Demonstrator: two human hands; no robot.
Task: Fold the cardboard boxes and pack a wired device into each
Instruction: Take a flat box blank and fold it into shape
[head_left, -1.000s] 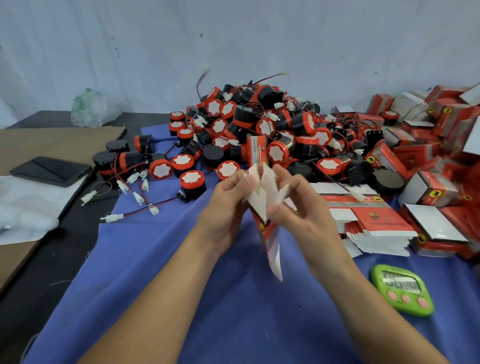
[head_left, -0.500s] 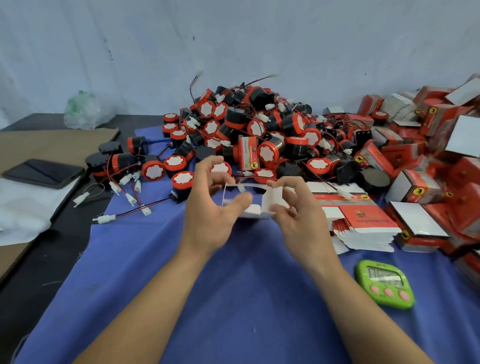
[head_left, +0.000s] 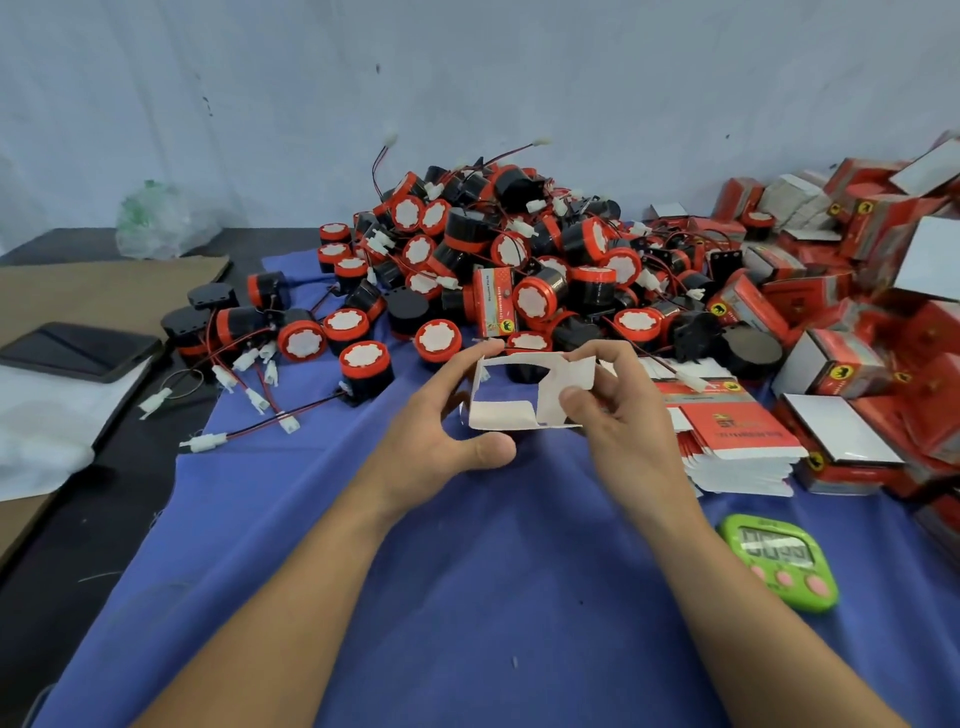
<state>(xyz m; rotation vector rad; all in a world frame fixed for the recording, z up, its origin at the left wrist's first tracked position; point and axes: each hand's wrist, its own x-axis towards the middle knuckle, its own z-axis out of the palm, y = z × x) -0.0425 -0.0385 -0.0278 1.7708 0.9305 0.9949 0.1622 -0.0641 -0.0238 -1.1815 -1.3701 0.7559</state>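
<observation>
cardboard of this kind looks thin and very light, so i judge the box (head_left: 501, 415) will bend at the smallest pressure and will take a wrong crease if a wall is pushed in the middle. it is probably not slippery, but the flaps can tear at their roots. the best places to hold it seem to be the corners and the folded edges, where the card is stiffer, with the flaps taken near their base.

the box is in the air just over the blue cloth (head_left: 467, 571), between both hands and in front of the heap of devices (head_left: 519, 249). it is opened into a square tube with its open end toward the camera, so mostly the white inside is seen. a white flap with rounded corners stands out at the right side. the red print of the outside is almost hidden.

the left hand (head_left: 436, 431) holds the left side: its fingers are curled over the far edge and the thumb lies under the near edge. the right hand (head_left: 623, 441) pinches the right flap between thumb and fingers. more flat boxes (head_left: 737, 447) lie in a pile near the right hand.
</observation>
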